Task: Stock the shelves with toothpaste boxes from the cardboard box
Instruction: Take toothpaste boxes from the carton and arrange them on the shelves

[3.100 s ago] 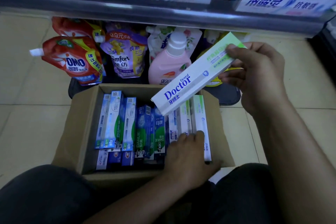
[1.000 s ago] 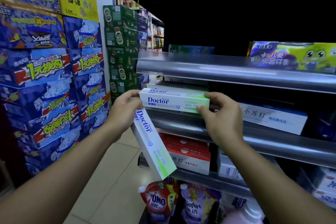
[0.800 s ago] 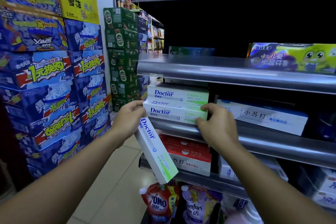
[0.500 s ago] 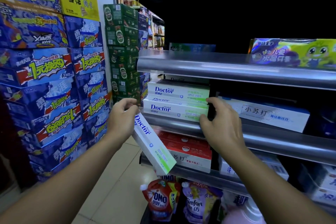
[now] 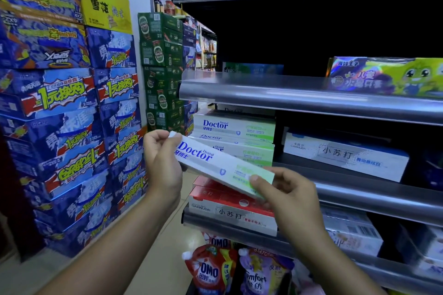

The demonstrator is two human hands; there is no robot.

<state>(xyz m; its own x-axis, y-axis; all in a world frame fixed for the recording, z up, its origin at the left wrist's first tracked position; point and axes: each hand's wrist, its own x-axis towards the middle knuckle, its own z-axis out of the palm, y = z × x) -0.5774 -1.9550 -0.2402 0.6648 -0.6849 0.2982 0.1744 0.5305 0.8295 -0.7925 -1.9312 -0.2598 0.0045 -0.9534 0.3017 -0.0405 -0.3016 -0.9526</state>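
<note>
I hold one white-and-green Doctor toothpaste box [image 5: 215, 163] in front of the shelves, tilted down to the right. My left hand [image 5: 163, 163] grips its white left end. My right hand [image 5: 285, 191] pinches its green right end. Behind it, two more Doctor boxes [image 5: 235, 136] lie stacked at the left end of the middle metal shelf [image 5: 359, 189]. The cardboard box is out of view.
A white Garnier box [image 5: 345, 155] lies to the right on the same shelf. Red Garnier boxes [image 5: 230, 208] fill the shelf below. Detergent pouches [image 5: 211, 268] stand at floor level. Stacked blue beer cartons [image 5: 67, 115] wall off the left; tiled floor runs between.
My right hand has left the stacked boxes on the shelf and taken the green end of the box held by my left hand. That box has swung up towards level.
</note>
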